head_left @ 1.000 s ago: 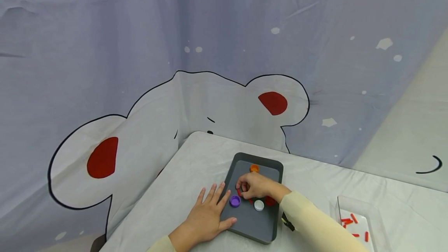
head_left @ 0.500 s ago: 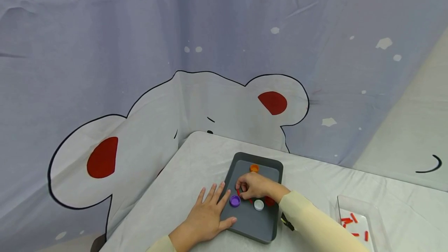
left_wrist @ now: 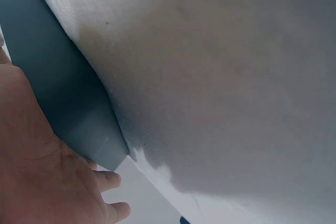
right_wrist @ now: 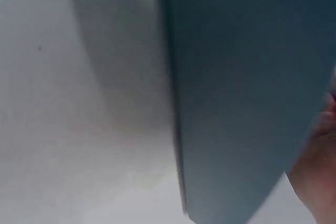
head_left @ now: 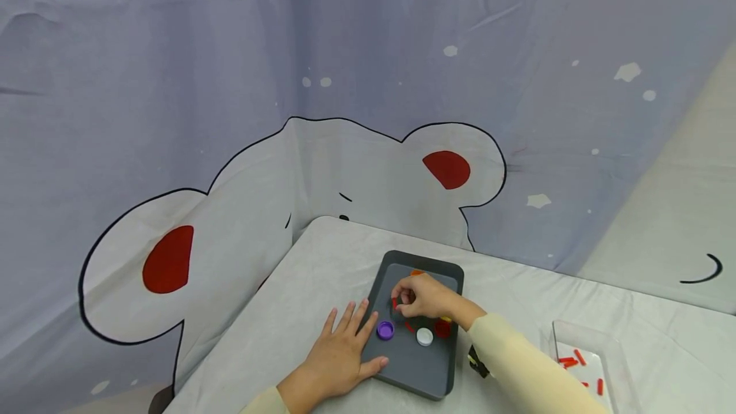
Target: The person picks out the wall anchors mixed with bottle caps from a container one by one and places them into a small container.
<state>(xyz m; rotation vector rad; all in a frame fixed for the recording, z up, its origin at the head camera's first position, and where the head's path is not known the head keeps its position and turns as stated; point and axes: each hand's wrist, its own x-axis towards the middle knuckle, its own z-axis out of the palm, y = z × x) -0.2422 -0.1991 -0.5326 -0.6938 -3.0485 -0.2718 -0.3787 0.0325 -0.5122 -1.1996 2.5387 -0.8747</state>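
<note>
In the head view my right hand [head_left: 424,296] is over the grey tray [head_left: 411,375], pinching a small red stick [head_left: 394,303] between thumb and fingers. Another red stick [head_left: 409,327] lies on the tray floor just below that hand. Spread flat, my left hand [head_left: 336,356] rests at the tray's left edge, fingers straight and thumb reaching over the rim. Round caps lie in the tray: purple [head_left: 385,331], white [head_left: 424,337] and red [head_left: 443,328]. A yellow piece [head_left: 446,319] shows beside the red cap. An orange cap [head_left: 416,272] is partly hidden behind my right hand.
A clear plastic box [head_left: 623,363] with several red sticks [head_left: 579,357] stands to the right on the white-covered table [head_left: 322,273]. Behind the table hangs a printed cloth [head_left: 368,50]. Both wrist views mostly show the tray's outer wall [left_wrist: 63,66] and the tablecloth.
My right hand has lifted slightly up and right from the tray floor, with the red stick in its fingers. The yellow piece has come into sight. My left hand has stayed put.
</note>
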